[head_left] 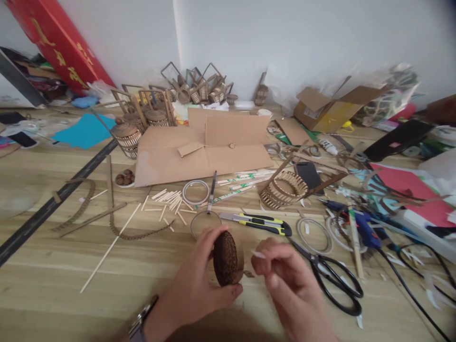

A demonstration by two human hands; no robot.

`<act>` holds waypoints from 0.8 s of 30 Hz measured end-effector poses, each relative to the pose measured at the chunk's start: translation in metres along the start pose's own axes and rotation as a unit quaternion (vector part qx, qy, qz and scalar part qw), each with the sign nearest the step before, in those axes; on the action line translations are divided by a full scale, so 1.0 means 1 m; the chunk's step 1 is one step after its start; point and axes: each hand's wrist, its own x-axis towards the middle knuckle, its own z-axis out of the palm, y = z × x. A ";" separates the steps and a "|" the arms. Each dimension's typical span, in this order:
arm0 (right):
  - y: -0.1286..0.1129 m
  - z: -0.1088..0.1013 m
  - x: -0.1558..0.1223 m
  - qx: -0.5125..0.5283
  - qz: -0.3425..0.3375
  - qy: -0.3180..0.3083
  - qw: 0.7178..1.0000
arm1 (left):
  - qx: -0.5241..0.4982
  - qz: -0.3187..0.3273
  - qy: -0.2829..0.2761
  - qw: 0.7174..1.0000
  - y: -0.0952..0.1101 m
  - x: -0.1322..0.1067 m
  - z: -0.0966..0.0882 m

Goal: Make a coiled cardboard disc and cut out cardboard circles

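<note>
My left hand (pixel 195 280) is closed round a dark brown, rough-textured round cardboard disc (pixel 226 259), held upright on edge just above the wooden floor. Right beside it, my right hand (pixel 285 275) pinches a small thin pale strip (pixel 258 254) between thumb and fingertip, close to the disc's right edge. A wristwatch (pixel 142 318) shows on my left wrist. Just beyond the hands lie a yellow-and-black utility knife (pixel 258 222) and a ring of tape (pixel 204 223).
Black scissors (pixel 331 275) lie right of my right hand. A blue glue gun (pixel 363 228) with a black cable, a round slatted cardboard frame (pixel 283 190), flattened cardboard (pixel 203 147), loose wooden sticks (pixel 167 202) and small cardboard lanterns (pixel 126 135) crowd the floor beyond.
</note>
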 end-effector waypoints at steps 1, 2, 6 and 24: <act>0.000 0.001 0.002 0.058 0.057 0.012 0.997 | 0.004 0.004 -0.002 1.000 -0.001 0.000 0.000; -0.001 0.002 0.004 0.113 0.105 0.021 0.988 | 0.009 0.009 -0.004 1.000 -0.001 0.000 0.000; 0.000 0.012 0.010 0.247 0.213 0.028 0.945 | 0.022 0.028 -0.013 0.999 -0.002 -0.001 0.001; 0.006 0.016 0.005 0.265 0.249 0.018 0.931 | 0.014 0.026 -0.022 0.999 0.003 -0.002 0.002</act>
